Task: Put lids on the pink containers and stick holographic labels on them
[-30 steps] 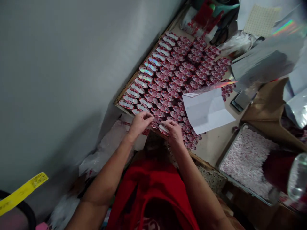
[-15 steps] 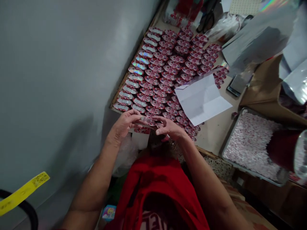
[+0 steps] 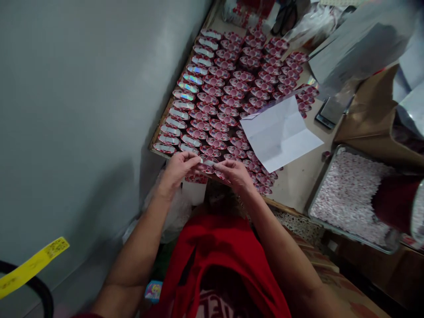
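Observation:
My left hand (image 3: 179,171) and my right hand (image 3: 236,173) are close together over the table's front edge. Between their pinched fingertips stretches a small pale strip (image 3: 208,163), one end in each hand. Right beneath it lies a red-and-pink oval piece (image 3: 209,150) in the nearest row; whether the strip touches a piece cannot be made out. Many such ovals cover the table in rows. Those in the leftmost column, such as the silvery-topped oval (image 3: 164,148), bear a shiny pale band across them.
A folded white paper (image 3: 278,137) lies over some ovals. To the right stand a tray of small pale pieces (image 3: 341,185), a dark red cup (image 3: 397,203) and a cardboard box (image 3: 364,110). A grey wall (image 3: 82,110) borders the table's left side.
My right fingers, apart before, have closed on the strip's right end. Both hands have come down level with it over the front row. The view has shifted slightly.

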### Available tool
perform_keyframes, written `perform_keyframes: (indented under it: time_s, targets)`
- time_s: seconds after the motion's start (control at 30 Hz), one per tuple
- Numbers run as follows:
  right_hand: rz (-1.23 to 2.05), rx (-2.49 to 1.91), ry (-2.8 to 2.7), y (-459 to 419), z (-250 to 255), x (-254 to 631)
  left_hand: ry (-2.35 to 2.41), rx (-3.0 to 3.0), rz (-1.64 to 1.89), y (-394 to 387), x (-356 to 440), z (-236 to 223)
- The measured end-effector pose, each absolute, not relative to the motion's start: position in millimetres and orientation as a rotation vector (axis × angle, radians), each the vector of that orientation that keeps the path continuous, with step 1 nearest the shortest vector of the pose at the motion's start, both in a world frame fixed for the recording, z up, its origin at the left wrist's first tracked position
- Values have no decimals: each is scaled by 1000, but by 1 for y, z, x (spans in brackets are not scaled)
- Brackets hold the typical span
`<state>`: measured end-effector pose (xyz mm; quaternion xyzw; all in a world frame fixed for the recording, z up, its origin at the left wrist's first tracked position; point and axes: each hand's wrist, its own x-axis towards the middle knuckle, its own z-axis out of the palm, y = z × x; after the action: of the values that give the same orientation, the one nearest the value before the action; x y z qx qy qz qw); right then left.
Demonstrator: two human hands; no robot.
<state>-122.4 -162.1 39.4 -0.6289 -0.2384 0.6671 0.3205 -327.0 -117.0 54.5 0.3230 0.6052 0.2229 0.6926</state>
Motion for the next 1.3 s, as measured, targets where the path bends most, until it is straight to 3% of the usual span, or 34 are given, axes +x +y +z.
perform_keyframes:
  time_s: [0.17, 0.27, 0.77, 1.03, 1.17, 1.3]
  targets:
    - [1118, -2201, -1289, -135, 21, -123, 1786, 1441, 515, -106, -303, 15]
    - [925, -2445, -1513, -117, 9, -128, 1945, 1706, 496, -100, -291, -2]
    - [961, -2589, -1593, -101, -1, -135, 1970, 1755, 428, -98, -288, -22]
    - [997, -2623, -1437, -84, -1, -120, 2213, 1540, 656, -79, -285, -33]
    - [1099, -2351, -1204, -96, 10, -119, 2034, 1360, 789, -93, -292, -16]
    - [1067, -2119, -1010, -110, 17, -129, 1565, 790, 826, -142, -295, 5]
